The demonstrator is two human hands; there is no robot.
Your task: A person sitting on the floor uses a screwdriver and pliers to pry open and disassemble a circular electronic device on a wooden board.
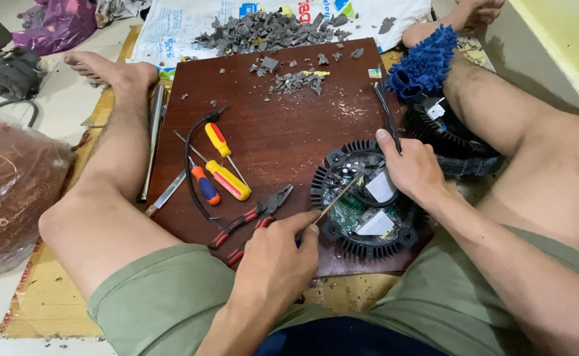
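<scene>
A round black finned housing [329,232] with a green circuit board [350,212] inside lies on a dark brown wooden board [283,125] between my legs. My left hand [277,254] grips a thin screwdriver [339,196] whose tip pokes into the circuit board. My right hand [411,168] rests on the housing's right side and pinches a black cable [386,109] that runs up toward the board's far edge.
Left of the housing lie red-handled pliers [253,217], two yellow and orange screwdrivers [226,175], a black wire [190,171] and a metal rod [155,132]. Grey rubble [269,29] covers the far end. A blue mop-like cloth [426,60] and another black finned part [444,132] sit at right.
</scene>
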